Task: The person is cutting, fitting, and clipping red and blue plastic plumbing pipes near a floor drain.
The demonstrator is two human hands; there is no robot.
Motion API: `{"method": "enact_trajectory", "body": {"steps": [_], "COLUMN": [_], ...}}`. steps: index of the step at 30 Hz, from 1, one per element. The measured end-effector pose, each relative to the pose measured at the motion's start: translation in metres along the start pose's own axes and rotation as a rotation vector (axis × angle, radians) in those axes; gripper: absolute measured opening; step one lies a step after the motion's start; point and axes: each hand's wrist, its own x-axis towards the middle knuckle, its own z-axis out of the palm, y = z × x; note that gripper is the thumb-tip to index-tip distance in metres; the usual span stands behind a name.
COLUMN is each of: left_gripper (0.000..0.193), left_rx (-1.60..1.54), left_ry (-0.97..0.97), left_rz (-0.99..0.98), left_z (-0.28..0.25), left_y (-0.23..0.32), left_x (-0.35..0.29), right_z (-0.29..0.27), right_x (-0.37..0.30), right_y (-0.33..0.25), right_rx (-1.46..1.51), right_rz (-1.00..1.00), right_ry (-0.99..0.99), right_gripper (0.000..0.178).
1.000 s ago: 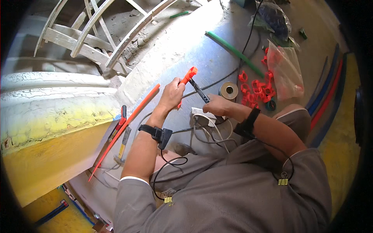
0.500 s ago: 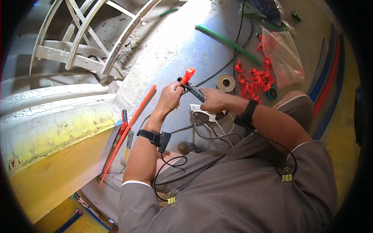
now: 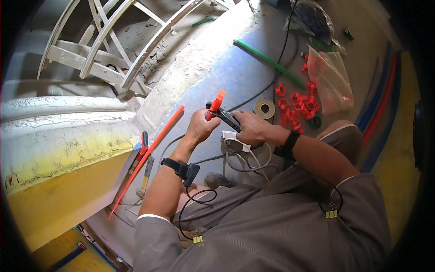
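Left hand grips orange piece, right hand black tool — left of the roll; red clips lie right of it.

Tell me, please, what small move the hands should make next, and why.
I'd suggest the right hand gently squeeze the black plier-like tool: its head appears to lie across the orange plastic piece, which the left hand grips from below.
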Motion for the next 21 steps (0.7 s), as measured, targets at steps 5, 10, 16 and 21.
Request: {"method": "enact_trajectory", "body": {"steps": [5, 10, 16, 21], "left_gripper": [0.023, 0.034, 0.033, 0.033], "left_rx": [0.055, 0.002, -0.046, 0.034], "left_ry": [-0.077, -0.096, -0.06, -0.016], "left_rz": [0.061, 0.04, 0.046, -0.057], "left_z": [-0.007, -0.01, -0.021, -0.022], "left_y": [-0.01, 0.002, -0.002, -0.047], "left_x": [-0.017, -0.036, -0.051, -0.042], "right_z": [0.015, 0.04, 0.047, 0.066], "right_x": [-0.005, 0.002, 0.02, 0.043], "right_y": [-0.002, 0.014, 0.014, 0.019], "right_rx": [0.005, -0.032, -0.093, -0.155], "right_rz": [-0.09, -0.305, -0.39, -0.204], "right_ry": [0.02, 0.182, 0.121, 0.007], "right_gripper": [0.056, 0.059, 0.053, 0.041]}}
